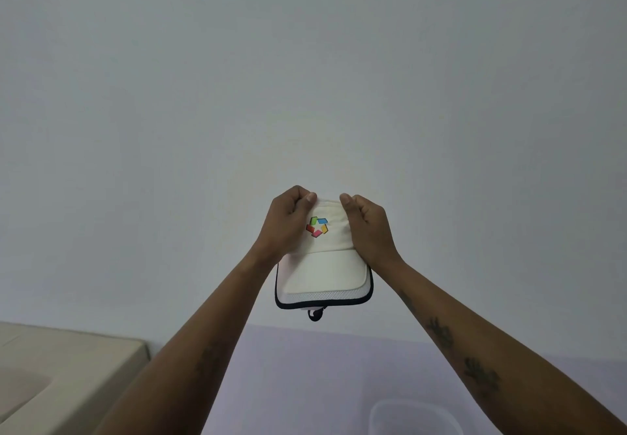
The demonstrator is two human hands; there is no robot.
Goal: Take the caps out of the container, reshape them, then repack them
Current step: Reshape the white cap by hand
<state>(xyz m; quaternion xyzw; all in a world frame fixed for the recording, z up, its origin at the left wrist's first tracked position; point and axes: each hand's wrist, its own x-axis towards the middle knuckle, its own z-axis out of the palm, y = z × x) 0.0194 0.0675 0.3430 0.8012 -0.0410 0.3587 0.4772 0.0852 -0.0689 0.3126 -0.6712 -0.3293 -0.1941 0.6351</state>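
Observation:
A white cap (324,265) with a multicoloured logo on its front and a dark-edged brim is held up in the air in front of a pale wall. My left hand (288,222) grips the left side of the crown, thumb on the front panel. My right hand (368,227) grips the right side, fingers curled round the fabric. The brim points down toward me, and a dark strap end hangs below it. A clear plastic container (414,416) sits on the table at the bottom right, only its rim showing.
A lilac table surface (305,383) lies below my arms. At the left stands a beige sink unit (68,366) with a basin. The plain pale wall fills the upper view.

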